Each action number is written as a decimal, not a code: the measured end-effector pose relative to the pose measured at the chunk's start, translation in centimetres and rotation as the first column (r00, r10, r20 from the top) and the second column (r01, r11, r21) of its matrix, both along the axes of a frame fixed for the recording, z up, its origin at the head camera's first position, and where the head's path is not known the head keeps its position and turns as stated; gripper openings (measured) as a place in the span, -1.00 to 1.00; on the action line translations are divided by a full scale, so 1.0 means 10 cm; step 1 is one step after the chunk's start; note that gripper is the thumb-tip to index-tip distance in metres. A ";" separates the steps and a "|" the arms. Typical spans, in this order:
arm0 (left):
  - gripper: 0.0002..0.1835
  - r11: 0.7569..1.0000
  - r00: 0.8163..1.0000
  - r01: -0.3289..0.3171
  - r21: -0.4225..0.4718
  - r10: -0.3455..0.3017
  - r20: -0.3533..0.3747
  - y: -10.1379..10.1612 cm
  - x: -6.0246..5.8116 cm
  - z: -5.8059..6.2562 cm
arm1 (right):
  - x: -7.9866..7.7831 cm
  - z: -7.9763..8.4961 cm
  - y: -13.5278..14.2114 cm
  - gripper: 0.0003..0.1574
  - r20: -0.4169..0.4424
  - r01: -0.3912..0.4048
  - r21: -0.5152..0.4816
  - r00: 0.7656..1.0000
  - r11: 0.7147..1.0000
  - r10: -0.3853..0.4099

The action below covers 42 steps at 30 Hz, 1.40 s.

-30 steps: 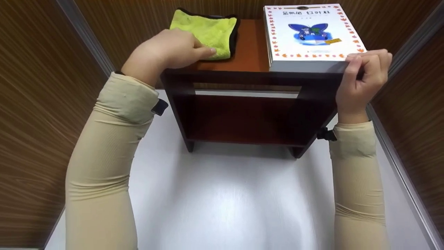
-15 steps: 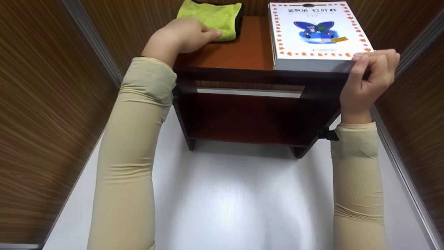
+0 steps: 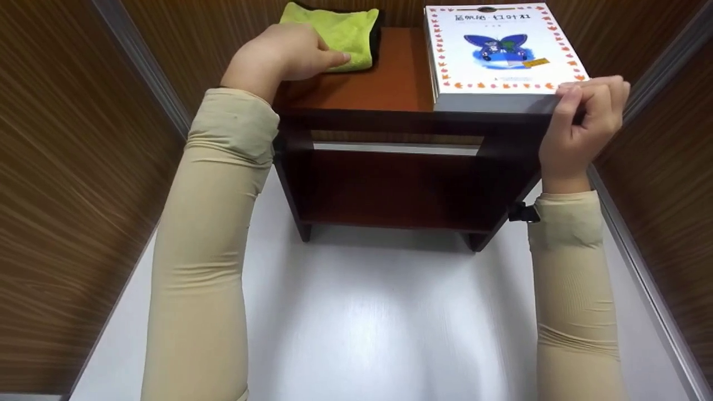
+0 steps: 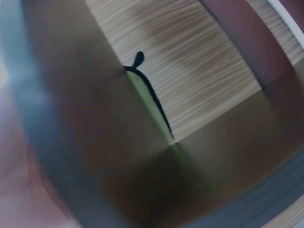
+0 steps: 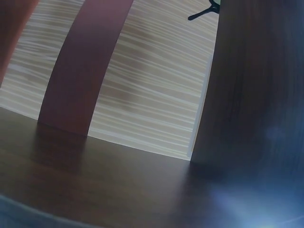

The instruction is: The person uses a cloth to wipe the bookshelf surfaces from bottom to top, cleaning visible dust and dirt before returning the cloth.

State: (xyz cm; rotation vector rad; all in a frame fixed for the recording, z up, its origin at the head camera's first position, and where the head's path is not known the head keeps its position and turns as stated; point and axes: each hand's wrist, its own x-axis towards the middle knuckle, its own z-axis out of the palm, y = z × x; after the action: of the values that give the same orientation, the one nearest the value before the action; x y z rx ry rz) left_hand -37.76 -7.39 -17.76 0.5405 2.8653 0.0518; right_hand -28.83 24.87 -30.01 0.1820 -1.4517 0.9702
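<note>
A yellow-green cloth (image 3: 353, 36) with a dark edge lies on the shelf's orange-brown top (image 3: 398, 67), at the left. My left hand (image 3: 278, 55) holds it down there, thumb along its near part; the other fingers are hidden behind the hand. In the left wrist view a thin strip of the cloth (image 4: 151, 104) shows with its black hem and a loop. On the right lies a thick stack of books (image 3: 504, 53), the top cover white with a blue butterfly. My right hand (image 3: 585, 125) grips the stack's near right corner, fingers curled.
The small dark wooden shelf (image 3: 390, 189) has a lower board and stands on a pale floor (image 3: 367, 317). Wood-grain panels (image 3: 72, 195) rise close on the left, right and back.
Over the last second my left hand has slid the cloth back, away from the shelf's front edge. The right hand and the books stay where they were.
</note>
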 end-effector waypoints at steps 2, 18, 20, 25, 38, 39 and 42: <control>-0.36 1.000 0.999 0.017 -0.014 -0.017 -0.034 0.02 0.06 0.04 | 0.00 0.00 0.01 -0.65 -0.002 0.001 -0.004 1.000 1.000 -0.001; -0.60 0.978 0.970 0.189 -0.086 -0.200 -0.140 -0.23 0.40 0.15 | 0.01 0.06 -0.06 -0.71 -0.013 -0.013 -0.040 1.000 0.999 0.012; -0.56 0.976 0.968 0.194 -0.102 -0.207 -0.142 -0.23 0.40 0.13 | 0.02 0.07 -0.06 -0.72 -0.014 -0.016 -0.046 1.000 0.999 0.015; -0.51 0.968 0.971 0.195 -0.156 -0.213 -0.112 -0.16 0.38 0.10 | 0.05 0.07 -0.05 -0.71 -0.021 -0.009 -0.051 1.000 0.999 0.008; -0.47 1.000 0.990 0.022 -0.014 -0.023 -0.138 -0.09 0.07 -0.07 | 0.11 0.06 -0.03 -0.73 -0.022 0.004 -0.049 1.000 0.999 -0.005; -0.47 1.000 0.990 0.017 -0.001 -0.017 -0.137 -0.10 0.05 -0.08 | 0.11 0.06 -0.03 -0.73 -0.024 0.002 -0.049 1.000 0.999 -0.004; -0.47 0.999 0.993 0.003 0.044 0.002 -0.120 -0.11 0.00 -0.12 | 0.12 0.06 -0.02 -0.73 -0.024 0.003 -0.046 1.000 0.999 -0.005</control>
State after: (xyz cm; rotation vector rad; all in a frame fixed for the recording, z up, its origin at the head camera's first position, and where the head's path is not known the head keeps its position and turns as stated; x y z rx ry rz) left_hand -37.78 -8.47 -18.95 0.5713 2.9878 0.0849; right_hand -27.68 24.63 -29.41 0.1569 -1.4063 0.9937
